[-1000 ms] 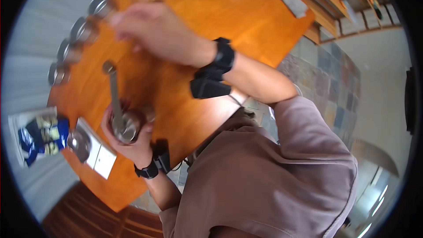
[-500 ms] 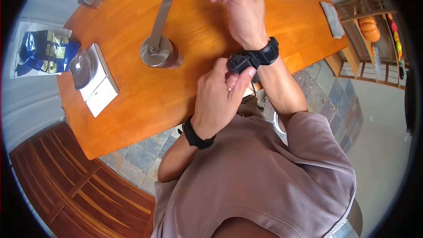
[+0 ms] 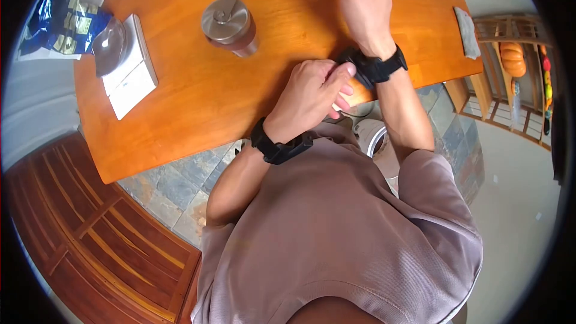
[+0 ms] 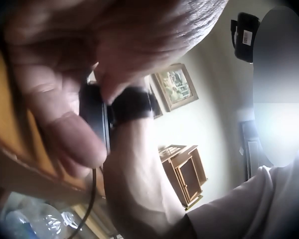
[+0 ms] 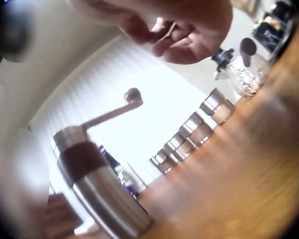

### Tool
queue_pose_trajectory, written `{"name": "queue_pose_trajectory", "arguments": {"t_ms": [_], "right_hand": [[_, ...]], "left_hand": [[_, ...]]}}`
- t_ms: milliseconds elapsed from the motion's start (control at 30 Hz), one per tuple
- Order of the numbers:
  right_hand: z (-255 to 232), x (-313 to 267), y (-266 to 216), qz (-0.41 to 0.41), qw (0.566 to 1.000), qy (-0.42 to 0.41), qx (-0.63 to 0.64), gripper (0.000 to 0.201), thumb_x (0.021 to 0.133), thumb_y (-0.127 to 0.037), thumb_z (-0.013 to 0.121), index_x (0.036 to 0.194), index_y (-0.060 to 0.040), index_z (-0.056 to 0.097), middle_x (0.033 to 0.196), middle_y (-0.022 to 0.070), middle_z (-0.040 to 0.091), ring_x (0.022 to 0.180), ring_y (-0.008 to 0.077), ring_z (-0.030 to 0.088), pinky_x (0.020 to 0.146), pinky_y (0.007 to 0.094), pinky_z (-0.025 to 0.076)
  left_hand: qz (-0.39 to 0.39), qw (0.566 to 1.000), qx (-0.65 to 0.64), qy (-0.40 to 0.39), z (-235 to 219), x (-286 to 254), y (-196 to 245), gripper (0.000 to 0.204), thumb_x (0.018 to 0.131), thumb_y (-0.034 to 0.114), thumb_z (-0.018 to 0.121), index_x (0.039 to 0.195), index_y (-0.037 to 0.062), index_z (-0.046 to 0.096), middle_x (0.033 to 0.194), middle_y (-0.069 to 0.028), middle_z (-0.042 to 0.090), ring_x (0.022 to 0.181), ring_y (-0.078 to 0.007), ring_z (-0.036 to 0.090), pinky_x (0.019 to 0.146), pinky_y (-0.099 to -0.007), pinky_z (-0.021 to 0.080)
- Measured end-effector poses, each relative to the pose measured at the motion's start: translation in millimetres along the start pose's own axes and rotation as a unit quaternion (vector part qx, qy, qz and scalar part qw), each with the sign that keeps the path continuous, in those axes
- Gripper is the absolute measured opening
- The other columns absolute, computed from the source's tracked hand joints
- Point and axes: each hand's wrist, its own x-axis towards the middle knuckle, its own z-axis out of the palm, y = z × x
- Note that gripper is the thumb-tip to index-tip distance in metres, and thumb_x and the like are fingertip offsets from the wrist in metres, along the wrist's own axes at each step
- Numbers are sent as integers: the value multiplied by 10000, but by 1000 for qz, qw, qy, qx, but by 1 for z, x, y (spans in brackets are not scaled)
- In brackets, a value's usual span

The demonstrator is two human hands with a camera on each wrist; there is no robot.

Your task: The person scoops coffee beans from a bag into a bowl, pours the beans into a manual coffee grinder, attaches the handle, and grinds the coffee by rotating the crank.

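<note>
My left hand (image 3: 309,93) reaches across to my right wrist and pinches the black wrist camera (image 3: 355,65) strapped there, thumb and fingers at its edge. In the left wrist view that camera (image 4: 93,112) shows between the thumb and the fingers. My right hand (image 3: 367,9) is raised over the table, its fingers loosely bent and holding nothing. To the left of both hands a hand coffee grinder (image 3: 231,27) stands upright on the table, untouched, its crank arm pointing away. The right wrist view shows its steel body (image 5: 112,199), dark band and crank knob (image 5: 133,95).
On the wooden table (image 3: 180,114) lie a white flat scale (image 3: 133,81), a clear dish (image 3: 111,45) and a blue bag (image 3: 60,21). Several lidded jars (image 5: 195,130) line the far side near a glass pot (image 5: 246,74). A grey cloth (image 3: 467,33) lies at the right edge.
My left hand let go of the grinder, leaving it standing, and moved right to the right wrist's camera. My right hand drew back from beside the jars. The head view shifted as well.
</note>
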Motion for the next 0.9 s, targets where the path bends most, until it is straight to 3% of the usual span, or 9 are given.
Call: {"name": "queue_pose_trajectory", "arguments": {"t_ms": [200, 233, 267, 333, 367, 400, 500, 567, 900], "right_hand": [[-16, 12, -61, -490, 834, -76, -242, 306, 922, 41, 636, 1223, 34, 577, 1147, 108, 615, 942, 155, 621, 767, 273, 517], [54, -26, -73, -336, 938, 85, -13, 295, 937, 58, 608, 1229, 52, 570, 1159, 125, 618, 970, 161, 617, 786, 278, 528], [2, -15, -89, -509, 796, 42, -324, 298, 927, 80, 580, 1222, 44, 564, 1153, 126, 618, 999, 176, 610, 818, 290, 523], [-33, 4, -41, -572, 754, -34, -321, 297, 895, 117, 544, 1177, 26, 566, 1156, 164, 613, 1044, 240, 607, 848, 342, 515], [10, 5, 30, -529, 826, 75, -178, 302, 863, 138, 511, 1130, 8, 566, 1144, 190, 609, 1044, 301, 597, 878, 386, 494], [-9, -22, 10, -316, 858, -71, -397, 305, 842, 149, 474, 1090, -2, 566, 1163, 207, 603, 1050, 344, 583, 920, 402, 478], [-12, 0, -24, -508, 714, 2, -481, 319, 843, 141, 454, 1107, 2, 568, 1204, 165, 619, 1080, 281, 595, 942, 364, 481], [-10, 7, -8, -259, 945, -45, -196, 320, 858, 137, 451, 1110, -14, 576, 1228, 116, 629, 1122, 196, 593, 924, 319, 497], [7, 24, -3, 78, 991, -58, 93, 281, 994, -22, 524, 1272, -48, 558, 1209, 113, 671, 1079, 199, 652, 923, 334, 530]], "left_hand": [[-21, 993, 108, 46, -41, -55, 31, 321, 1018, 284, 641, 1018, -34, 683, 829, -77, 713, 694, -127, 690, 546, -228, 523], [-20, 994, 83, 68, -54, -66, 30, 284, 1011, 255, 655, 1011, -27, 690, 819, -76, 707, 688, -110, 678, 533, -225, 511], [-19, 994, 58, 89, -65, -75, 29, 248, 1004, 226, 668, 1003, -20, 697, 809, -76, 700, 682, -92, 665, 519, -223, 499], [-22, 987, 51, 148, -79, -86, 33, 247, 973, 218, 710, 1034, -21, 686, 830, -74, 700, 701, -102, 669, 550, -221, 507], [-20, 977, 47, 207, -84, -90, 35, 273, 942, 210, 752, 1064, -21, 674, 852, -73, 700, 720, -112, 674, 581, -218, 516], [-15, 976, 46, 211, -88, -89, 35, 273, 942, 210, 752, 1064, -21, 674, 852, -73, 700, 720, -112, 674, 581, -218, 516], [79, 923, 258, 274, -96, -76, 24, 508, 840, 211, 859, 1211, -29, 609, 991, -90, 690, 839, -141, 679, 673, -248, 551], [205, 853, 388, 282, -93, -58, 22, 742, 746, 210, 932, 1317, -35, 526, 1122, -103, 651, 952, -170, 657, 783, -290, 561], [333, 875, 108, 334, -69, -13, 36, 571, 803, 119, 881, 1274, -9, 585, 1016, -62, 702, 877, -124, 677, 744, -250, 557]]}}
